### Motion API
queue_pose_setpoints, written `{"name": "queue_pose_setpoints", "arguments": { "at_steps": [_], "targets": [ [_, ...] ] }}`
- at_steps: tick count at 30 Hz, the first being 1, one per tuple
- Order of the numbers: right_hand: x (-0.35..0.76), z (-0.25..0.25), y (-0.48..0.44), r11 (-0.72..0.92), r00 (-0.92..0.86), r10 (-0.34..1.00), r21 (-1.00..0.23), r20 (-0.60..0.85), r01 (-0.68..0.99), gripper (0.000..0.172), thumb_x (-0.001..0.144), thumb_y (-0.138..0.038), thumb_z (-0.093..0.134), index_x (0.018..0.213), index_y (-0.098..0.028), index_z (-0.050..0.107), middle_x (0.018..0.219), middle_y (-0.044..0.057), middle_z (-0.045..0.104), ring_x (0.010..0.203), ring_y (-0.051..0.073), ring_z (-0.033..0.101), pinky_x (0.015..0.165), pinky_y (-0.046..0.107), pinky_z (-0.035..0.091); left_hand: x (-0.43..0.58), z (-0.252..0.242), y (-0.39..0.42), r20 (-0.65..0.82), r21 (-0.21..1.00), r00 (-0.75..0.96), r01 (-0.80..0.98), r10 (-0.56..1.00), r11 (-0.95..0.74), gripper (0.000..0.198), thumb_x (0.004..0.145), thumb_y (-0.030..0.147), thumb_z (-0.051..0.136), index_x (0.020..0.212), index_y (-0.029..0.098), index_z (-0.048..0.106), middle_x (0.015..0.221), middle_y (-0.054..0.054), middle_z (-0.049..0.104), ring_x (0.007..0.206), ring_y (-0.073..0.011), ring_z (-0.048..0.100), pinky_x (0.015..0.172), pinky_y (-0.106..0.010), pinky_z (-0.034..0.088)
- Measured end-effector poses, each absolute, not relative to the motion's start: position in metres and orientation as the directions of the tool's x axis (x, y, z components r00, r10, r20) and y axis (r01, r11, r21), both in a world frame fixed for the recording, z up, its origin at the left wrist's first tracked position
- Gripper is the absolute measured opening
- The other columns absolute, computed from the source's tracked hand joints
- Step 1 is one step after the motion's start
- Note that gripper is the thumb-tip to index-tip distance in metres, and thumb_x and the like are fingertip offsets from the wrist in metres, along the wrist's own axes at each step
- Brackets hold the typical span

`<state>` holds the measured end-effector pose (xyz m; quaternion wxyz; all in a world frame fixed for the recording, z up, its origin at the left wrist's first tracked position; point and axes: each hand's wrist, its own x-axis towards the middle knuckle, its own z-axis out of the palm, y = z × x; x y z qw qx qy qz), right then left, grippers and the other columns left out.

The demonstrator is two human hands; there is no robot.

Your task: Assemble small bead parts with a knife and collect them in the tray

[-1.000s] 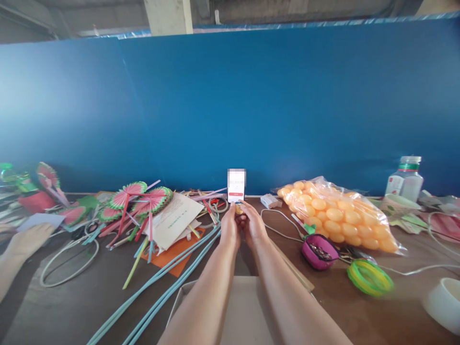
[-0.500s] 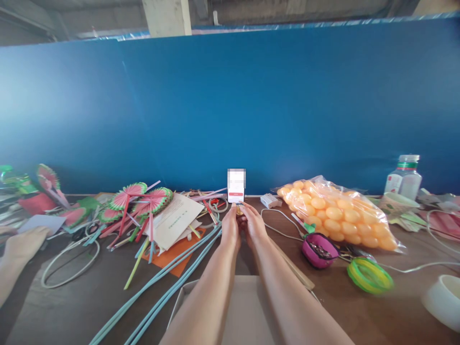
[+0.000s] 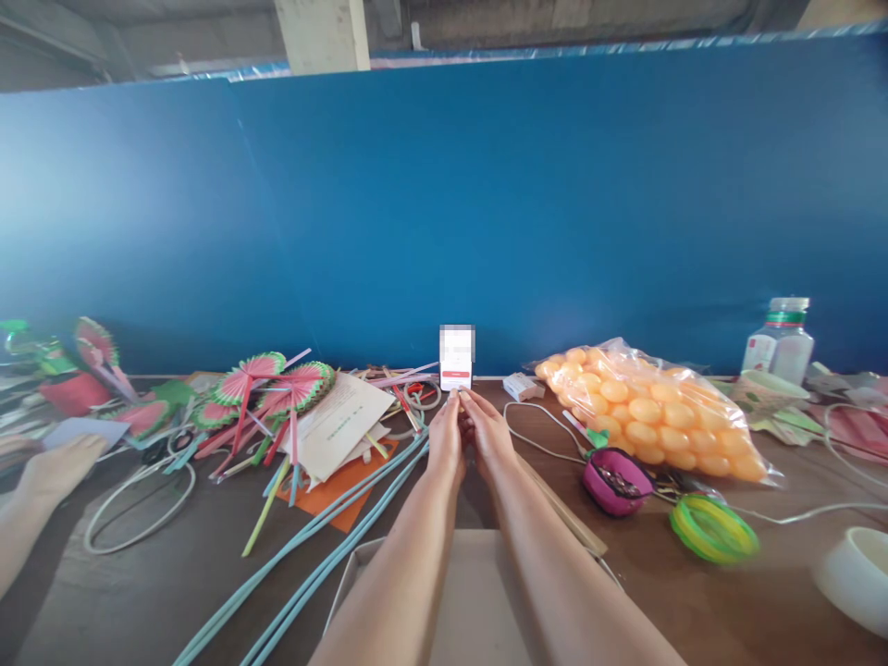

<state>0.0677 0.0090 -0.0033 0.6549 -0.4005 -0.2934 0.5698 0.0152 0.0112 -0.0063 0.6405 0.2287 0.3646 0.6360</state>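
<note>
My left hand (image 3: 444, 446) and my right hand (image 3: 487, 435) meet at the middle of the table, fingertips pressed together just in front of a small upright phone (image 3: 456, 357). Both hands are closed around something small that the fingers hide. My forearms reach out over an open cardboard box (image 3: 478, 601) at the near edge. Light blue tubes (image 3: 326, 546) run diagonally just left of my left hand.
Folded paper fans (image 3: 277, 384) and coloured sticks lie at left, with a white hoop (image 3: 139, 504) and another person's hand (image 3: 59, 462). At right are a bag of orange balls (image 3: 652, 416), a purple bowl (image 3: 614, 481), green rings (image 3: 713, 529), a bottle (image 3: 781, 342) and a white tape roll (image 3: 857, 578).
My fingertips have drawn closer together, and the small yellowish thing seen between them earlier is now hidden. The other person's hand at left shifted slightly.
</note>
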Motion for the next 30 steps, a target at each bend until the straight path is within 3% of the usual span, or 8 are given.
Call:
{"name": "queue_pose_setpoints", "arguments": {
  "at_steps": [10, 19, 30],
  "targets": [
    [0.0668, -0.0071, 0.0109, 0.041, 0.179, 0.982, -0.874, -0.053, -0.484, 0.041, 0.06, -0.039, 0.08, 0.096, -0.021, 0.076, 0.067, 0.001, 0.069, 0.067, 0.017, 0.062, 0.056, 0.026, 0.047, 0.0143, -0.0086, 0.0131, -0.224, 0.755, -0.111, -0.649, 0.968, 0.1, 0.044, 0.08, 0.049, 0.065, 0.1, 0.01, 0.068, 0.068, -0.005, 0.064, 0.059, -0.0148, 0.063, 0.057, -0.024, 0.05],
    [0.0665, -0.0117, 0.0114, 0.019, 0.164, 0.984, -0.873, -0.069, -0.487, 0.04, 0.063, -0.038, 0.078, 0.099, -0.02, 0.075, 0.063, 0.0, 0.067, 0.056, 0.015, 0.058, 0.053, 0.027, 0.045, 0.0136, -0.0096, 0.0137, -0.228, 0.776, -0.139, -0.624, 0.964, 0.094, 0.042, 0.079, 0.049, 0.066, 0.096, 0.011, 0.068, 0.072, -0.008, 0.067, 0.06, -0.0161, 0.064, 0.054, -0.024, 0.049],
    [0.0686, -0.0064, 0.0099, 0.021, 0.179, 0.98, -0.856, -0.084, -0.517, 0.039, 0.063, -0.048, 0.078, 0.092, -0.021, 0.072, 0.058, -0.002, 0.062, 0.044, 0.01, 0.047, 0.042, 0.024, 0.034, 0.017, -0.0075, 0.0089, -0.152, 0.784, -0.08, -0.617, 0.985, 0.071, 0.049, 0.08, 0.055, 0.063, 0.101, 0.012, 0.067, 0.073, -0.007, 0.067, 0.058, -0.015, 0.061, 0.05, -0.023, 0.043]
  ]
}}
